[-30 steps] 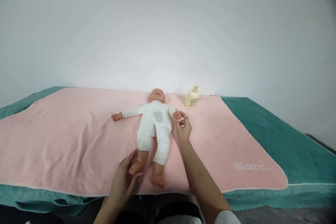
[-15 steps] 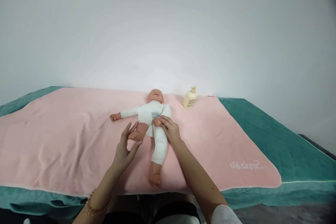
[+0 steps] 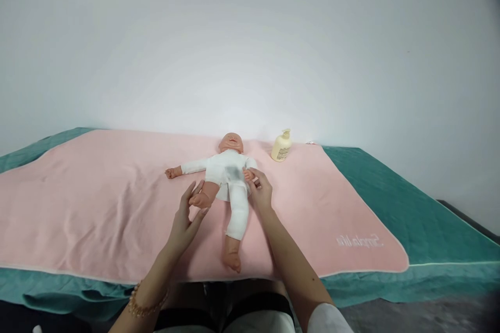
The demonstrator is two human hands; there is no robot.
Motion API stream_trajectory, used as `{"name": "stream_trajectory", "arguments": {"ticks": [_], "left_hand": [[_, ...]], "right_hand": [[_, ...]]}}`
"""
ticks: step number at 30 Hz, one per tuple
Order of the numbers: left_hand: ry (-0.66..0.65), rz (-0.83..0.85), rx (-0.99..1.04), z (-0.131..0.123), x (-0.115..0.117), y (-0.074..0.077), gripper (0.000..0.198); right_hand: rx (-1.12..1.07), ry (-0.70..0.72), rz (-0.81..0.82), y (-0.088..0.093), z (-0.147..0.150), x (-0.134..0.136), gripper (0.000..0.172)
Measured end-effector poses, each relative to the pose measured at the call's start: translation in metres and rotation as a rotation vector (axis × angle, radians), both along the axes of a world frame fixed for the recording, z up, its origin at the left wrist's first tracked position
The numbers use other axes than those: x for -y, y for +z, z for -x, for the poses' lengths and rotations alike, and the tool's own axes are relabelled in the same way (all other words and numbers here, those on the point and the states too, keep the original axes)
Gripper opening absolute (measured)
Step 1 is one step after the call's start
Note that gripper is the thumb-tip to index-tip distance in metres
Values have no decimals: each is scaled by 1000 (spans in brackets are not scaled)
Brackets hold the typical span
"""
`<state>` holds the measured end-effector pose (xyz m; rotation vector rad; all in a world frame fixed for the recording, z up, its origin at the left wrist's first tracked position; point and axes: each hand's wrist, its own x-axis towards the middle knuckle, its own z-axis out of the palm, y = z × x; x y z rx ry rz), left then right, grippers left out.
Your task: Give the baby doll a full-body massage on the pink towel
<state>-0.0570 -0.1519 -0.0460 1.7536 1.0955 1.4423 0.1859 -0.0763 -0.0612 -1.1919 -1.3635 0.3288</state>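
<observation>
A baby doll [image 3: 237, 208] with a white cloth body lies on its back, head toward the wall. My left hand [image 3: 185, 221] is curved around the bare foot [image 3: 201, 200] of the doll's raised, bent leg, thumb under it and fingers on the far side. My right hand [image 3: 261, 190] pinches the doll's small hand [image 3: 248, 174] beside its torso. The other leg stretches toward me, its foot [image 3: 232, 260] near the blanket's front edge. A grey patch shows on the belly. The doll's other arm [image 3: 193, 166] reaches out to the left.
Under the doll spreads a pink blanket [image 3: 312, 208] with mirrored lettering at its right corner. It lies on a green padded cover [image 3: 410, 208]. Right of the doll's head stands a cream pump bottle [image 3: 282, 146]. A pale wall [image 3: 250, 52] rises behind.
My right hand has moved the doll's hand to the right, off the belly, uncovering the grey patch. My left hand keeps its hold on the bent leg's foot.
</observation>
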Motion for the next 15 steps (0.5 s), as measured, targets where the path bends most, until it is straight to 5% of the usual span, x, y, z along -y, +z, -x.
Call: {"name": "stream_trajectory", "arguments": {"ticks": [8,15], "left_hand": [[19,1,-163,20,48,-24,63],[63,-86,-355,35,69,-55,59]], "right_hand": [[-628,-301,101,-5,-27,8,55],[-696,-338,140,-14,-31,33,76]]}}
